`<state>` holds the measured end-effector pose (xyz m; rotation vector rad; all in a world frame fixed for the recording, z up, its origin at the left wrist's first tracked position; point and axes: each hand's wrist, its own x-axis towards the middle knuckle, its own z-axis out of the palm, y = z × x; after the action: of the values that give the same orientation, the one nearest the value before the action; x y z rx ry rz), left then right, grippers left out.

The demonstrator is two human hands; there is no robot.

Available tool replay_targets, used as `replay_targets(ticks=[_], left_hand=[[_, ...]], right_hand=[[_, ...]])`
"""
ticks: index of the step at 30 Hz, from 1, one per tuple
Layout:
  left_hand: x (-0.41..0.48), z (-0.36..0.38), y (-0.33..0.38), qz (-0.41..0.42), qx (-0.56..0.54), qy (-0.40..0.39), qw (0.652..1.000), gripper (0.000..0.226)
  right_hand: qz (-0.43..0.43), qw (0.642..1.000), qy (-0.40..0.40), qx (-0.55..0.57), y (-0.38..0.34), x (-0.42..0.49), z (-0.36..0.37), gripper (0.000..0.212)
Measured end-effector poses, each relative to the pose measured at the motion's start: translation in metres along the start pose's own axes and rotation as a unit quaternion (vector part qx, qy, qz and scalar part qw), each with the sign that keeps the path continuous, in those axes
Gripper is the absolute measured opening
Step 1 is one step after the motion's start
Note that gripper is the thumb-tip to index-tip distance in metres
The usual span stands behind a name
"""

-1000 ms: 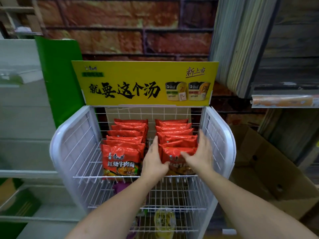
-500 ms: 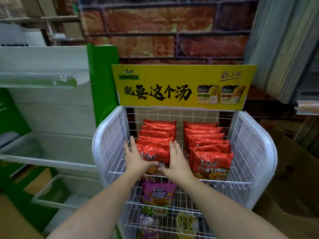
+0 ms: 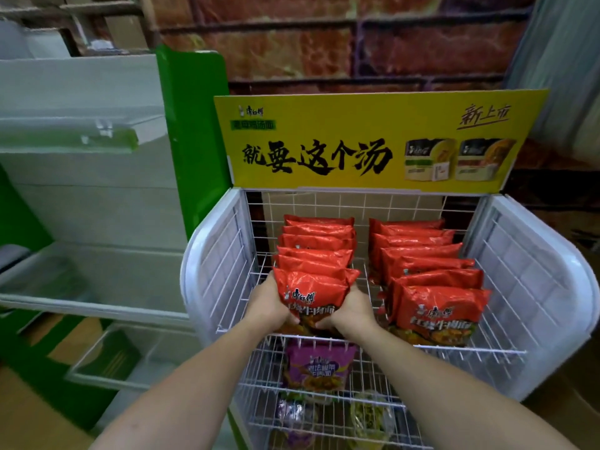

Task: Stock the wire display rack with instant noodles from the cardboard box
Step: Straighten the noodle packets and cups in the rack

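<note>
The white wire display rack (image 3: 214, 254) carries two rows of red instant noodle packs on its top shelf. In the left row (image 3: 316, 241), the front red pack (image 3: 310, 290) is gripped at its lower corners by both hands. My left hand (image 3: 271, 308) curls round its left bottom corner, and my right hand (image 3: 349, 311) curls round its right bottom corner. The right row (image 3: 422, 254) stands untouched, its front pack (image 3: 438, 313) leaning against the shelf's front wire. The cardboard box is mostly out of view.
A yellow header sign (image 3: 373, 141) tops the rack. A purple noodle pack (image 3: 319, 368) and other packs lie on lower shelves. A green-and-white shelving unit (image 3: 97, 196) stands to the left. Brown cardboard (image 3: 571, 401) shows at the lower right.
Both hands moved from the right row to the left row. They went from flat against its sides to gripping the front pack's bottom corners. The camera view shifted left.
</note>
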<state>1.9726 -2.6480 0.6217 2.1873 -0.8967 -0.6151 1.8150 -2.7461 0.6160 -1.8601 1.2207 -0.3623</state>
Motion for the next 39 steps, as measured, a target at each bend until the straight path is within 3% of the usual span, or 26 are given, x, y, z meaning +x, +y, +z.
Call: replay_targets(ticks=[6,10,14,17,20,22,25,29,32,36,39], left_hand=[[-0.002,-0.003,-0.011,0.050,-0.011,0.028,0.998,0.094],[0.001,-0.007,-0.019,0.033,-0.017,-0.028,0.999,0.087],[0.003,-0.021,-0.022,0.005,-0.258,-0.052,0.965,0.043],[0.008,-0.030,-0.003,-0.011,-0.382,0.017,0.924,0.029],[0.004,-0.043,0.034,-0.037,-0.456,-0.039,0.888,0.038],[0.010,-0.049,0.049,-0.033,-0.488,-0.111,0.865,0.064],[0.034,-0.039,0.054,-0.056,-0.482,-0.152,0.861,0.076],[0.050,-0.021,0.055,-0.079,-0.476,-0.151,0.863,0.078],[0.053,-0.019,0.055,-0.064,-0.487,-0.152,0.857,0.075],[0.052,-0.031,0.052,-0.056,-0.511,-0.120,0.849,0.081],[0.043,-0.041,0.043,-0.052,-0.500,-0.113,0.857,0.077]], right_hand=[[-0.055,0.997,0.061,-0.008,0.000,-0.011,0.008,0.093],[-0.020,0.999,0.012,0.030,-0.003,-0.013,0.003,0.108],[-0.060,0.979,0.085,0.176,-0.011,-0.022,-0.005,0.134],[-0.071,0.959,0.114,0.249,-0.033,-0.017,-0.015,0.110],[-0.017,0.943,0.073,0.323,-0.047,0.016,-0.024,0.097],[0.046,0.897,0.015,0.438,-0.051,0.036,-0.030,0.092],[0.076,0.878,-0.024,0.472,-0.052,0.051,-0.032,0.079],[0.089,0.893,-0.057,0.438,-0.047,0.065,-0.020,0.097],[0.084,0.900,-0.047,0.425,-0.042,0.073,-0.018,0.089],[0.074,0.899,-0.023,0.431,-0.032,0.089,-0.028,0.124],[0.016,0.933,0.044,0.357,-0.064,0.045,-0.043,0.109]])
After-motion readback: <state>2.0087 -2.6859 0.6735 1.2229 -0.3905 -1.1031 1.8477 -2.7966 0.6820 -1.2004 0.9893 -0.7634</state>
